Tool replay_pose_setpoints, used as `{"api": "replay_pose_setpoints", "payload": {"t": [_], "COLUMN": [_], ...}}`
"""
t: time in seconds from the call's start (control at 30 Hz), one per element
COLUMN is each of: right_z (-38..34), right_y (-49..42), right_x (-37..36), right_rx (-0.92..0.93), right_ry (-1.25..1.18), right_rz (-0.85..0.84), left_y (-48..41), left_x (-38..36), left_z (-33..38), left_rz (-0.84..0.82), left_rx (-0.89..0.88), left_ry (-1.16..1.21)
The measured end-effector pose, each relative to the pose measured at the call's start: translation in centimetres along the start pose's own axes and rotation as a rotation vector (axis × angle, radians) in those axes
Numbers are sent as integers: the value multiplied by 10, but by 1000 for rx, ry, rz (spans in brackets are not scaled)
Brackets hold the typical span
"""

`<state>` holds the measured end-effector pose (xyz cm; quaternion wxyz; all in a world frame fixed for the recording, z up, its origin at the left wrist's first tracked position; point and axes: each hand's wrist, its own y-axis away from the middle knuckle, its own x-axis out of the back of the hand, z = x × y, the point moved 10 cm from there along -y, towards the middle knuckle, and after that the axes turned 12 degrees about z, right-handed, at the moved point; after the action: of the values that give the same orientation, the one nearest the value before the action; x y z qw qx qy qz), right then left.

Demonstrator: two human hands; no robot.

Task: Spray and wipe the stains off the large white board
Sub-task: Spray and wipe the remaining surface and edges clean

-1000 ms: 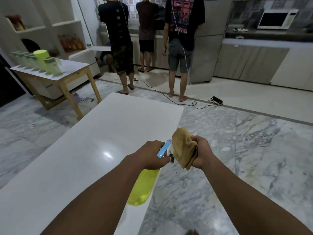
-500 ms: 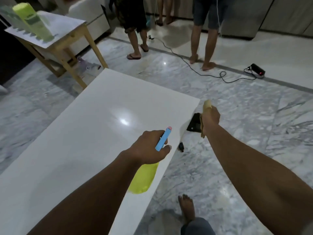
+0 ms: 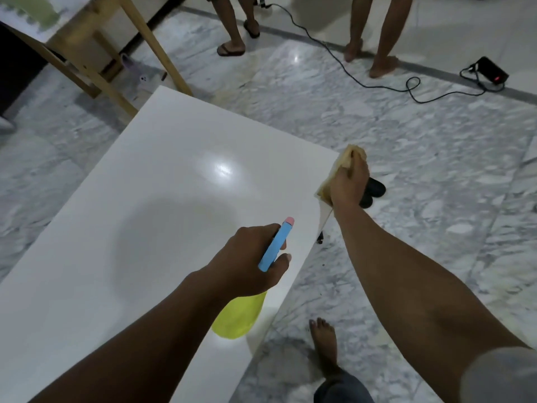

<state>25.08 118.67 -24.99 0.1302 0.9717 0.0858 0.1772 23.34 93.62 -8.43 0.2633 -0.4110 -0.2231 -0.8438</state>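
The large white board lies flat and fills the left and middle of the view. My left hand grips a spray bottle with a yellow body and a blue trigger head, held over the board's right side. My right hand holds a tan cloth bunched against the board's right edge near its far corner. No stain is plain on the glossy surface, which shows a light glare.
A black object lies on the marble floor just past my right hand. My bare foot stands by the board's right edge. A wooden table stands far left. Two people's legs and a black cable are beyond.
My view tilted down toward the board. My right hand moved the cloth away from the bottle, forward to the board's right edge. The left hand kept the bottle over the board.
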Motion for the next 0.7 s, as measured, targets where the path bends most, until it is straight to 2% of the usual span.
{"api": "replay_pose_setpoints", "payload": {"t": [0.2,0.47,0.7], "right_z": [10,45,75], "right_y": [17,105,213], "right_x": [-8,6,25], "right_rx": [99,112,130], "right_ry": [94,141,183], "right_rz": [-29,-30,-80], "left_y": [9,47,138], "left_x": [0,-7,15], "left_z": [-14,-18,-29], "left_rz": [28,24,118], "left_rx": [5,-52,-84], "left_ry": [19,-30,13]}}
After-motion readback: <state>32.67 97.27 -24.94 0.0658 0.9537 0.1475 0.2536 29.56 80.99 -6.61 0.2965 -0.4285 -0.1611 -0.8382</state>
